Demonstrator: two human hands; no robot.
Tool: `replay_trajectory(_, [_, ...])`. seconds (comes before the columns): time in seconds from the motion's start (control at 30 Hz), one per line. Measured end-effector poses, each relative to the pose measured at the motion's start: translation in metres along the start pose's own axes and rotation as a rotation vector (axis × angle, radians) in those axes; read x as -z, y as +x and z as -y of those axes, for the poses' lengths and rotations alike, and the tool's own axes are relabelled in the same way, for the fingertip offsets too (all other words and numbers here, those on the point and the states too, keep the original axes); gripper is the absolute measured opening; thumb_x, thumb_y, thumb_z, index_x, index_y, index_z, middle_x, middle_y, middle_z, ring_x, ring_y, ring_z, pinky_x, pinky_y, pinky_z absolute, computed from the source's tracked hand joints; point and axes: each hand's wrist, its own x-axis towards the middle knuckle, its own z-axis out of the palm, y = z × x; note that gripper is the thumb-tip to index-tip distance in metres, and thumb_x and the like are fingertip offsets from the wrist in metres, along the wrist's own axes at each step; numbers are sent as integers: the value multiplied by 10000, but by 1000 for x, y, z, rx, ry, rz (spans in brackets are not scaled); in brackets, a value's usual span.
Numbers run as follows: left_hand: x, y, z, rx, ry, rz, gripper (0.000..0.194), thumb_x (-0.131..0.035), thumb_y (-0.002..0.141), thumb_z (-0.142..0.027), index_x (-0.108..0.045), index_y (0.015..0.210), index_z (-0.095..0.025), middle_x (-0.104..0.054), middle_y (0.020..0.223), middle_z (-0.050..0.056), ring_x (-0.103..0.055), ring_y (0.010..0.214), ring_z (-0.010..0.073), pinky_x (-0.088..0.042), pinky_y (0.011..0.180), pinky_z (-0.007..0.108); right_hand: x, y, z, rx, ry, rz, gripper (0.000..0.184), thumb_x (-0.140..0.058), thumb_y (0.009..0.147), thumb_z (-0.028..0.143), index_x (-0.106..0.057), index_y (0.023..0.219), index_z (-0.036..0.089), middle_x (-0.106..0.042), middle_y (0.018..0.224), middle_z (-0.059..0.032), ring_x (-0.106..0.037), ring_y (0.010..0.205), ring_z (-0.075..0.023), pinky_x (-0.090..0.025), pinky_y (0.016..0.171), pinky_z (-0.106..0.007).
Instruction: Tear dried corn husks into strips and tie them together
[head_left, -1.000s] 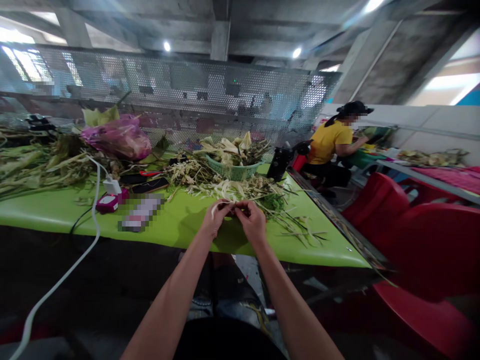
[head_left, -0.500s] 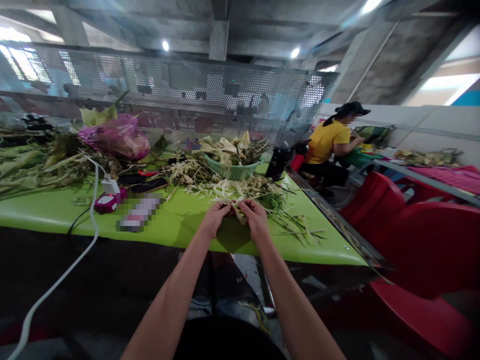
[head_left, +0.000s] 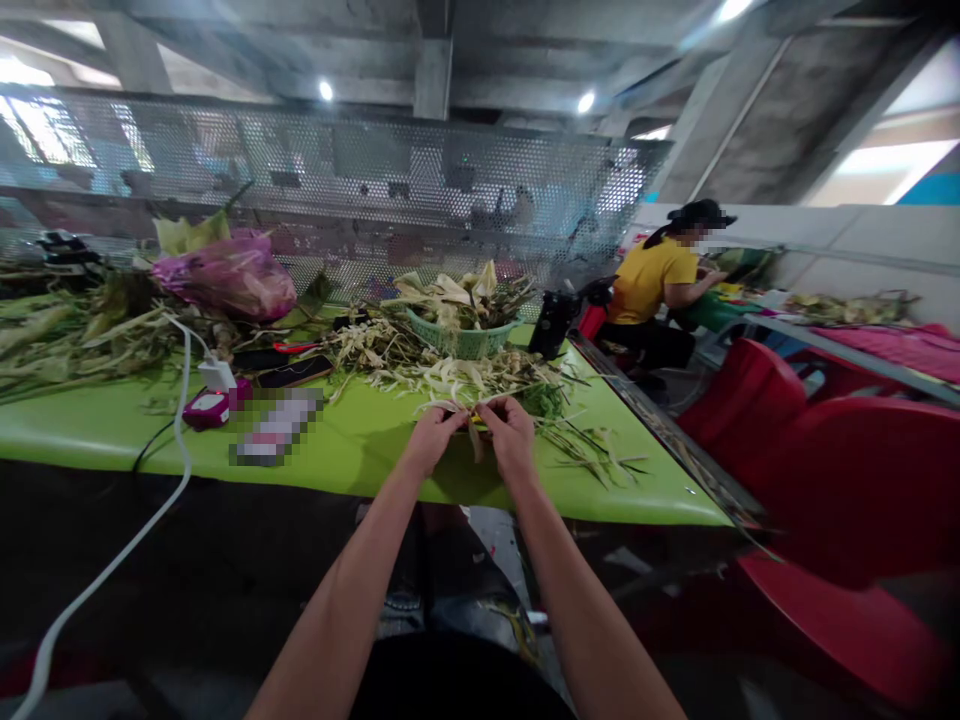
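Over the front of the green table (head_left: 352, 455), my left hand (head_left: 433, 438) and my right hand (head_left: 511, 432) come close together, fingers pinched. Between them is a pale plant strip (head_left: 476, 445), one end hanging down toward the table. A small yellow patch shows by my right fingertips; what it is I cannot make out. Just beyond my hands lies a heap of pale, dry-looking plant strips (head_left: 450, 378). Behind that heap stands a green plastic basket (head_left: 465, 343) full of dried leaves. Loose green stalks (head_left: 600, 455) lie right of my right hand.
On the left are a pink plastic bag (head_left: 229, 278), plant stalks (head_left: 67, 335), a dark phone (head_left: 295, 371), and a magenta device (head_left: 206, 408) with a white cable (head_left: 124, 550). A black bottle (head_left: 551, 325) stands right. Beyond are red chairs (head_left: 862, 490) and a person in yellow (head_left: 654, 280).
Between my hands the pale strip now hangs lower and narrower, and a yellow patch shows at my right fingertips. Both hands stay in nearly the same place.
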Motion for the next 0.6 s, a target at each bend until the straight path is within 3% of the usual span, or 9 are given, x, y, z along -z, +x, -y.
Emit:
replay_trajectory(0.13, [4,4,5,-78,244,40,226,-569,783,-308,-685,893,-148,-684,836,47,-589,806,184,-447,772,295,3,-2,7,221,-208,-87,293,-706,708,353,-588,922,190,-529,858,-17,-494,731,-152,-411,618,-263])
replay_trajectory(0.2, [4,4,6,-106,330,58,202,-551,779,-263,-678,886,-148,-677,828,43,-579,788,180,-444,754,290,2,-3,10,323,-267,-2,250,-682,744,338,-619,943,202,-541,917,-36,-515,795,-166,-424,652,-270])
replay_trajectory(0.27, [3,4,6,-137,377,74,188,-535,779,-243,-670,862,-142,-668,817,43,-567,777,178,-438,741,285,0,-3,10,368,-273,83,124,-641,784,312,-635,838,200,-556,857,-30,-526,795,-167,-425,669,-272])
replay_trajectory(0.37, [1,2,2,-158,409,119,202,-517,799,-279,-658,805,-134,-649,773,37,-545,749,173,-425,717,277,-3,0,6,348,-230,70,133,-616,796,283,-593,703,191,-533,723,2,-511,703,-149,-410,647,-268])
replay_trajectory(0.5, [0,1,-1,-129,426,182,227,-523,807,-316,-650,753,-135,-633,721,26,-529,713,167,-413,704,277,-2,3,4,255,-155,-20,171,-632,762,302,-559,661,185,-502,674,24,-486,654,-139,-393,624,-264])
replay_trajectory(0.6, [-1,1,1,-95,369,143,207,-586,771,-330,-654,721,-141,-641,722,27,-538,722,170,-418,720,280,-1,4,7,227,-148,-37,182,-635,754,322,-570,654,183,-517,675,18,-492,661,-144,-396,632,-268])
